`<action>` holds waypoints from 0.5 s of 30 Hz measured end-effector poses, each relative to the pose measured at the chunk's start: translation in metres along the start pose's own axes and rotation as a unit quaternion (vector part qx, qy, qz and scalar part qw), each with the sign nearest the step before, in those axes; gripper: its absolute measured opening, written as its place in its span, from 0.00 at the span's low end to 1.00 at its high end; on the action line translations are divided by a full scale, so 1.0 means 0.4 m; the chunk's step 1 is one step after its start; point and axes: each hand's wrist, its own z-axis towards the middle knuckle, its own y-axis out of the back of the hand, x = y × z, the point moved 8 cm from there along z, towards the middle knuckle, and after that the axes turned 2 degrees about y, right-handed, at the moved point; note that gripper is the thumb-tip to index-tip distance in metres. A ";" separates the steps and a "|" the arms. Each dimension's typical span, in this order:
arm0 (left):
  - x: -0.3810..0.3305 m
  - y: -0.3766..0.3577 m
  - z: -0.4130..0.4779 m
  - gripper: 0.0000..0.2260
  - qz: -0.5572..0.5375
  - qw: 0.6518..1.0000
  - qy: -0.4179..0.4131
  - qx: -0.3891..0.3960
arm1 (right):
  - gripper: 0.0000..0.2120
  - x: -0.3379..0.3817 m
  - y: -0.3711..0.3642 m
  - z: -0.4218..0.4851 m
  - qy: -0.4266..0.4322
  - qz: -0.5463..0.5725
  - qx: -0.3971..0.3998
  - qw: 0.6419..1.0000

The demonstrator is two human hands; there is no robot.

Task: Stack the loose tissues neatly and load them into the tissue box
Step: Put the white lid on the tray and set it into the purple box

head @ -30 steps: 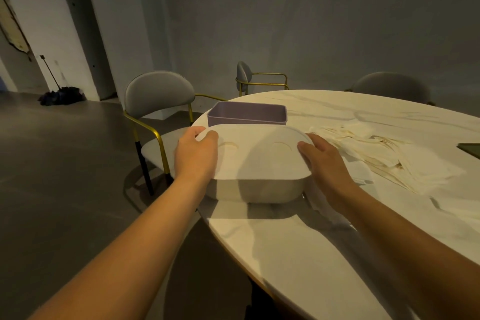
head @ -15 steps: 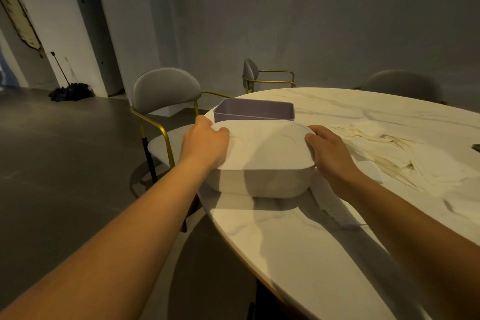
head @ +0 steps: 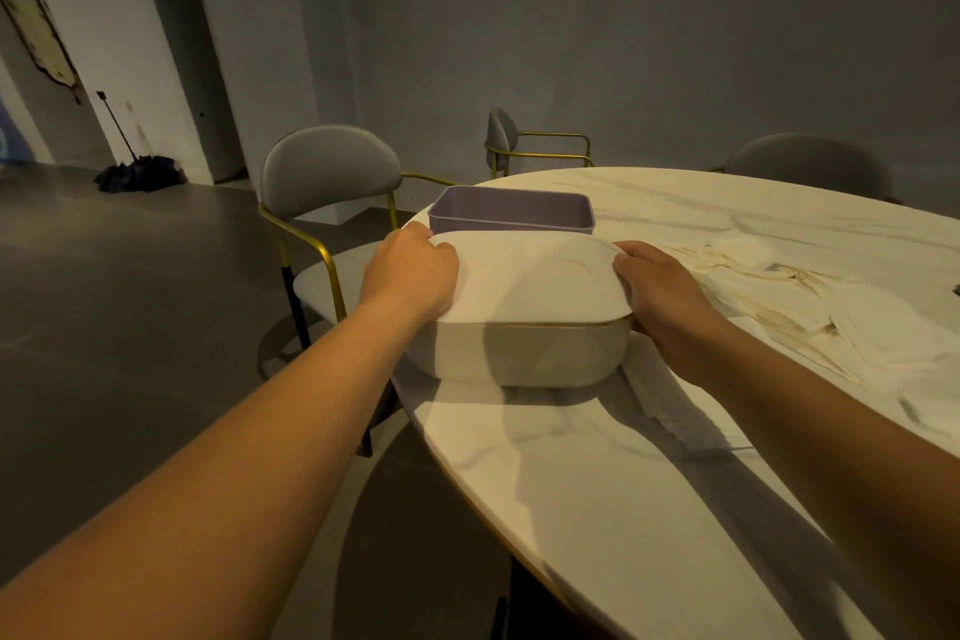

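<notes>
A white rounded tissue box (head: 519,353) sits near the left edge of the marble table (head: 597,473). Its flat white lid (head: 530,278) lies over the top, tilted, with a thin gap showing along the near right rim. My left hand (head: 410,278) grips the lid's left end, fingers curled over its edge. My right hand (head: 660,294) grips the lid's right end. Loose cream tissues (head: 789,296) lie spread in a ragged pile to the right of the box. One tissue (head: 675,405) lies flat beside the box, under my right forearm.
A purple open-top bin (head: 511,211) stands just behind the white box. Grey chairs with gold frames stand around the table: one at the left (head: 332,182), one behind (head: 519,140), one at the far right (head: 805,166). A folded umbrella (head: 137,172) leans by the left wall.
The lid's right end has come up slightly, opening a gap at the near right rim. Both hands keep their hold on the lid's ends. The view has shifted a little.
</notes>
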 end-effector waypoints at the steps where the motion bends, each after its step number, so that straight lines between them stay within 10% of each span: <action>1: 0.004 -0.001 0.000 0.17 -0.001 1.000 0.003 -0.003 | 0.16 0.002 0.000 0.001 0.003 -0.012 0.004 1.000; 15: -0.032 -0.034 -0.001 0.13 0.209 0.973 -0.095 0.036 | 0.10 0.062 -0.030 0.005 0.089 -0.296 0.144 0.940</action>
